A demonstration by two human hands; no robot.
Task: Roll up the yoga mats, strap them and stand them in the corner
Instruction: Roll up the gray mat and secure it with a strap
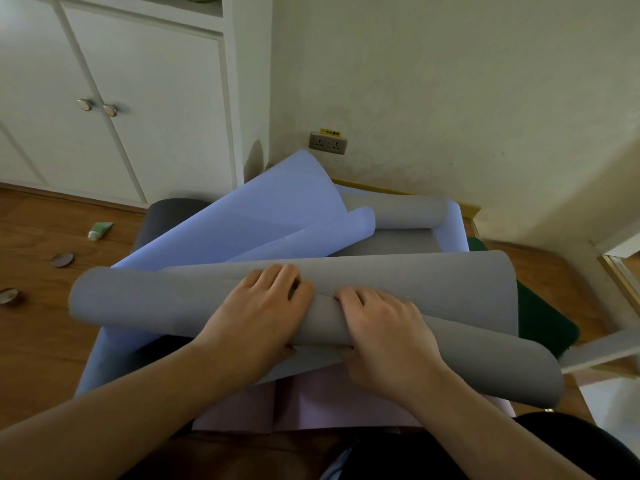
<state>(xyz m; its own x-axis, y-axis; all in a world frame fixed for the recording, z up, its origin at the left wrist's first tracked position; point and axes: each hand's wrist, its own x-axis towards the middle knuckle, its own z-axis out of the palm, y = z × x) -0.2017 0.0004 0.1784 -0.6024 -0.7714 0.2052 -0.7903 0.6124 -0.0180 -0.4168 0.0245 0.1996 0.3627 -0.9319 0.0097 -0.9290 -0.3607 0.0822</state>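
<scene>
Grey foam, ribbed and matte, makes up the partly rolled yoga mat [194, 299] that lies crosswise before the person, its long axis running from the left, slightly farther away, to the right, nearer end. It sits on top of a heap of other mats close to the room's corner. The left hand [258, 306] lies over the top of the roll, fingers curled onto its far side, thumb tucked under the near edge. The right hand [384, 327] grips it the same way just beside, with a narrow gap between the two. Behind it a lavender-blue mat [263, 220] curls loosely upward toward the wall, and a second grey roll [398, 211] lies beyond. A pale pink mat [311, 407] spreads underneath. On the wooden floor [38, 334] at left lie a small green tube [99, 231] and two round dark discs [63, 260]. A dark green mat [543, 323] pokes out at right.
</scene>
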